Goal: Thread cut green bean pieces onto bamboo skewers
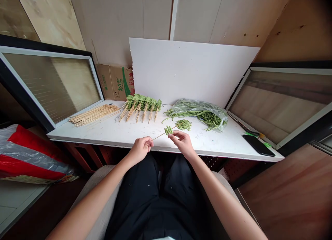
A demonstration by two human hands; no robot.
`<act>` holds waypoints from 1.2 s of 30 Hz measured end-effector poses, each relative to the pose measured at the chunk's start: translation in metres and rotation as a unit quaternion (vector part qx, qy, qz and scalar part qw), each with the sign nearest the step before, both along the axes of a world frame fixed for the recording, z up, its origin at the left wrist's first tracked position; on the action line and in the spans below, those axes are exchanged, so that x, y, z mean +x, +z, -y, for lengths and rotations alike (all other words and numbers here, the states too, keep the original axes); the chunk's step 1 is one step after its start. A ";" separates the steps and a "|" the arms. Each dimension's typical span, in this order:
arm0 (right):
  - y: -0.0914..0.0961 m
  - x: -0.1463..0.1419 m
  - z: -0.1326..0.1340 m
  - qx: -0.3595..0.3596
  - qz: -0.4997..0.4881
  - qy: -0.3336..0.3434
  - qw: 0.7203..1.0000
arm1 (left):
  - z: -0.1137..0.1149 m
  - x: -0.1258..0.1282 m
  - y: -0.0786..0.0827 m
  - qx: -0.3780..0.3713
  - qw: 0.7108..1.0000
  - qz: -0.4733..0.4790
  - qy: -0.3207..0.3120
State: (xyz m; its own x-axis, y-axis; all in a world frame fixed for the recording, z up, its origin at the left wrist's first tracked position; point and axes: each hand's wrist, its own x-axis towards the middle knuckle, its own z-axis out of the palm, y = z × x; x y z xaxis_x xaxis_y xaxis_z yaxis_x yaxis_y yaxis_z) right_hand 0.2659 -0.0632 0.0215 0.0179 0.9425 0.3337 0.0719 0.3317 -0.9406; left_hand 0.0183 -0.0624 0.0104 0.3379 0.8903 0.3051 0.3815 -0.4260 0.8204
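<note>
Lit softly, brightest on the white surface [103, 131] and upright white board [192, 70]. Sunk in deep shadow beneath the surface. Glinting on the clear plastic bag [202, 105]. Stretched toward the edges, along the forearms [223, 191]; blackened in the upper right corner. Sharp enough centrally to separate green pieces [168, 130] on the skewer [159, 136].

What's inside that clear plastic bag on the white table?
Long green beans show through the clear plastic bag, some sticking out at its left. Whatever lies beneath the top layer is covered by the beans, so I can't tell.
</note>
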 end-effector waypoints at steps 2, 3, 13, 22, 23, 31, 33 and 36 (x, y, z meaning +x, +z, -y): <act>0.000 0.003 -0.001 0.032 0.016 -0.021 0.999 | -0.001 0.000 -0.001 -0.010 1.000 0.006 -0.003; 0.000 0.004 -0.001 0.045 0.025 -0.029 0.998 | -0.002 0.000 -0.002 -0.012 1.000 0.009 -0.005; -0.005 0.000 -0.002 0.003 0.018 -0.042 0.999 | 0.000 0.005 -0.004 0.029 0.998 0.043 0.024; 0.001 0.003 -0.003 -0.107 -0.104 -0.018 0.989 | -0.007 -0.002 -0.009 0.069 0.994 0.021 0.077; 0.003 0.004 -0.003 -0.110 -0.114 -0.022 0.987 | -0.008 -0.002 -0.009 0.071 0.994 0.018 0.081; -0.013 0.030 -0.016 -0.017 0.139 -0.162 0.977 | -0.012 -0.005 -0.014 0.083 0.992 -0.003 0.094; -0.026 0.039 -0.021 0.006 0.248 -0.202 0.948 | -0.013 -0.006 -0.016 0.084 0.992 -0.011 0.098; -0.044 0.048 -0.027 0.023 0.321 -0.218 0.921 | -0.014 -0.006 -0.017 0.081 0.991 -0.024 0.102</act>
State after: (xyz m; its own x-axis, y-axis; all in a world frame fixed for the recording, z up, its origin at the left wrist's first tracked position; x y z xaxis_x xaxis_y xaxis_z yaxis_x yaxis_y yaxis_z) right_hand 0.3138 -0.0362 -0.0222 0.1765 0.8767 0.4475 0.7446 0.1784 -0.6432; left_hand 0.0124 -0.0483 -0.0070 0.1745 0.8819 0.4380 0.5105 -0.4614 0.7256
